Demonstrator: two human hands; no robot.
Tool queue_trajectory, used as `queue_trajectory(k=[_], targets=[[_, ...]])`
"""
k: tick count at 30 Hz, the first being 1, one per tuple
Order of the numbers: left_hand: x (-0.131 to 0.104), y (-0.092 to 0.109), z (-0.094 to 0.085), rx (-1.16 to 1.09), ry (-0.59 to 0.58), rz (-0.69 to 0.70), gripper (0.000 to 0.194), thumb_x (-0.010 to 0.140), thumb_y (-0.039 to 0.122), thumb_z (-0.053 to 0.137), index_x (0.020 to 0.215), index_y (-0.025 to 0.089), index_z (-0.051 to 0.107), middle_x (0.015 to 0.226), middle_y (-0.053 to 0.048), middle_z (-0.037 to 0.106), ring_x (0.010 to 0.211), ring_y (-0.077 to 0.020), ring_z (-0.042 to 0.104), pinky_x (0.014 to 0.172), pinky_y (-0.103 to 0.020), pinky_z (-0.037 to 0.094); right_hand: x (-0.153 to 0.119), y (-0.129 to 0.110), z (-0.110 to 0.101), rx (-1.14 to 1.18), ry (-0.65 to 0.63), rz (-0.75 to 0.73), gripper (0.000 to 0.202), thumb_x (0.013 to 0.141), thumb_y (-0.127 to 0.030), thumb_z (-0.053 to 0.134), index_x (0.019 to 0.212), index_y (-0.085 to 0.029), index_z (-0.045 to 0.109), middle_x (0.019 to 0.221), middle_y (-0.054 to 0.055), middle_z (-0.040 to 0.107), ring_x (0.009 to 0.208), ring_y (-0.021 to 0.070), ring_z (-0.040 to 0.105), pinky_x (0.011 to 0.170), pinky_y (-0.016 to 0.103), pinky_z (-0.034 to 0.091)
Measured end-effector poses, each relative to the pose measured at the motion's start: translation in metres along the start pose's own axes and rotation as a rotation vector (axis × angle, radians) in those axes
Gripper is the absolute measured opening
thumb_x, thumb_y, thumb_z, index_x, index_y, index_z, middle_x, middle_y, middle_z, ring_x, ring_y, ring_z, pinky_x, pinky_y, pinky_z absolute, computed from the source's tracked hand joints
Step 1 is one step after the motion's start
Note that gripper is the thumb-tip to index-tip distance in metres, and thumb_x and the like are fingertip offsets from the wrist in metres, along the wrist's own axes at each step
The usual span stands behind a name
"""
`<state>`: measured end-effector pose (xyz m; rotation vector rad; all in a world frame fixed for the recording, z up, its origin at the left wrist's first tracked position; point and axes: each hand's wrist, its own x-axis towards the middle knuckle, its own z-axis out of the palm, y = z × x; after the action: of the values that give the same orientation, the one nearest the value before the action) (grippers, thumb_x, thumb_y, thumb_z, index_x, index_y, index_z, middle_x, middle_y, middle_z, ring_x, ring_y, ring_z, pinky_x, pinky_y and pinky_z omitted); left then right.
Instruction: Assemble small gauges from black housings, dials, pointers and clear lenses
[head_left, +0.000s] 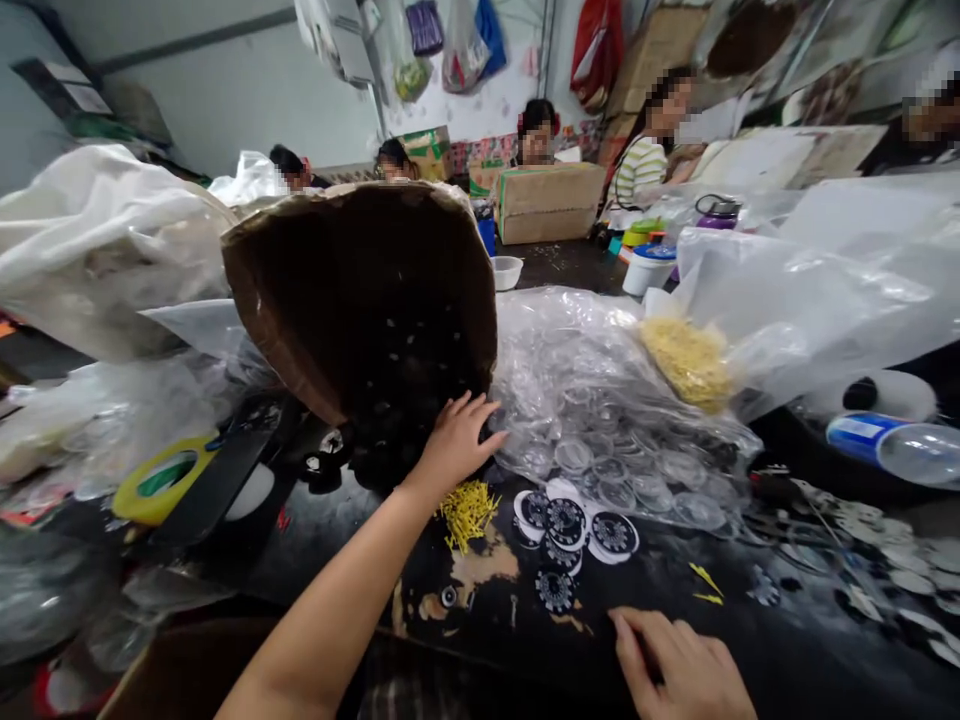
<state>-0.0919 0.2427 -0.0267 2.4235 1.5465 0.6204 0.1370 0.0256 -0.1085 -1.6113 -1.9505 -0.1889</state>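
Observation:
My left hand [463, 437] reaches forward with its fingers spread, at the mouth of a tipped cardboard box [360, 230] whose dark inside holds small black pieces. Just below that wrist lies a pile of yellow watch-hand-like pieces [469, 515]. Low at the right, my right hand [682, 662] is curled, thumb and forefinger tips together; anything between them is too small to make out. Between the hands are black dials with white markings [566, 523], some on white discs. A small round black part [448, 597] sits near the table's front edge.
A plastic bag of clear round covers [600, 440] lies behind the dials. Yellow tape [165, 480] is at left, a plastic bottle [892, 447] at right. Two yellow pieces [706, 583] lie near scattered discs [892, 545]. Several people sit beyond a carton [551, 205].

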Motion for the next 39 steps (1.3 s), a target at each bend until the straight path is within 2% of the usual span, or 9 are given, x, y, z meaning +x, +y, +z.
queue_trajectory(k=[5,10,15,21,23,26,32,35,39], targets=[[0.029,-0.01,0.015,0.098,-0.157,-0.002,0.038,0.081,0.044,0.058,0.114,0.027,0.064,0.139,-0.006,0.054,0.134,-0.0319,0.038,0.111,-0.053,0.024,0.007,-0.011,-0.003,0.049,0.02,0.104,0.02,0.094,-0.022,0.046,0.081,-0.021,0.062,0.067,0.0,0.065,0.061,0.0172,0.054,0.066,0.034,0.03],[0.017,-0.043,0.011,0.173,-0.127,-0.002,0.034,0.082,0.048,0.053,0.097,0.024,0.071,0.144,-0.006,0.048,0.133,-0.0346,0.039,0.11,-0.05,0.025,0.011,-0.015,-0.007,0.107,-0.016,0.186,0.017,0.091,-0.019,0.049,0.08,-0.021,0.062,0.068,0.0,0.064,0.063,0.0164,0.053,0.066,0.033,0.028],[0.002,-0.064,0.004,0.163,-0.041,0.006,0.043,0.084,0.051,0.045,0.105,0.023,0.069,0.135,-0.012,0.057,0.132,-0.0361,0.041,0.108,-0.057,0.026,0.018,-0.019,-0.019,0.167,-0.09,0.257,0.02,0.091,-0.021,0.047,0.076,-0.021,0.061,0.07,0.0,0.065,0.064,0.0156,0.055,0.066,0.031,0.034],[-0.016,-0.058,-0.018,0.064,0.071,0.08,0.05,0.088,0.048,0.036,0.115,0.016,0.063,0.131,-0.016,0.059,0.129,-0.0319,0.046,0.111,-0.053,0.025,0.09,0.038,-0.029,0.12,-0.094,0.352,0.026,0.092,-0.032,0.042,0.1,-0.018,0.062,0.111,0.01,0.065,0.108,0.0203,0.057,0.093,0.031,0.042],[-0.033,-0.052,-0.027,0.028,0.117,0.064,0.049,0.088,0.048,0.037,0.113,0.016,0.064,0.127,-0.015,0.063,0.126,-0.0306,0.05,0.11,-0.051,0.027,0.12,0.068,-0.018,0.027,-0.078,0.445,0.044,0.088,-0.04,0.048,0.119,-0.009,0.056,0.133,0.022,0.051,0.127,0.0316,0.043,0.104,0.044,0.033],[-0.078,-0.041,-0.035,-0.027,0.215,-0.002,0.044,0.091,0.044,0.036,0.115,0.017,0.062,0.125,-0.012,0.064,0.12,-0.0239,0.056,0.108,-0.042,0.034,0.15,0.097,0.012,-0.044,-0.118,0.534,0.063,0.087,-0.05,0.047,0.126,-0.001,0.051,0.131,0.03,0.05,0.127,0.0393,0.042,0.102,0.053,0.031],[-0.183,-0.019,-0.013,-0.308,0.565,-0.444,0.029,0.093,0.034,0.042,0.103,0.018,0.064,0.103,-0.008,0.068,0.098,-0.0198,0.063,0.091,-0.035,0.048,0.162,0.089,0.065,0.03,-0.179,0.443,0.064,0.088,-0.052,0.041,0.128,-0.004,0.051,0.128,0.025,0.055,0.123,0.0364,0.047,0.101,0.048,0.036],[-0.206,-0.021,0.001,-0.278,0.574,-0.517,0.025,0.092,0.033,0.045,0.101,0.018,0.063,0.097,-0.007,0.065,0.093,-0.0191,0.062,0.085,-0.034,0.05,0.169,0.088,0.065,0.084,-0.197,0.4,0.06,0.087,-0.048,0.044,0.123,-0.001,0.054,0.122,0.028,0.059,0.118,0.0384,0.052,0.099,0.049,0.038],[-0.209,-0.028,-0.005,-0.266,0.554,-0.548,0.025,0.09,0.033,0.049,0.108,0.02,0.06,0.103,-0.007,0.061,0.09,-0.018,0.059,0.087,-0.035,0.048,0.164,0.074,0.034,0.101,-0.15,0.377,0.052,0.084,-0.048,0.049,0.115,-0.009,0.061,0.119,0.026,0.061,0.117,0.04,0.052,0.097,0.052,0.04]])
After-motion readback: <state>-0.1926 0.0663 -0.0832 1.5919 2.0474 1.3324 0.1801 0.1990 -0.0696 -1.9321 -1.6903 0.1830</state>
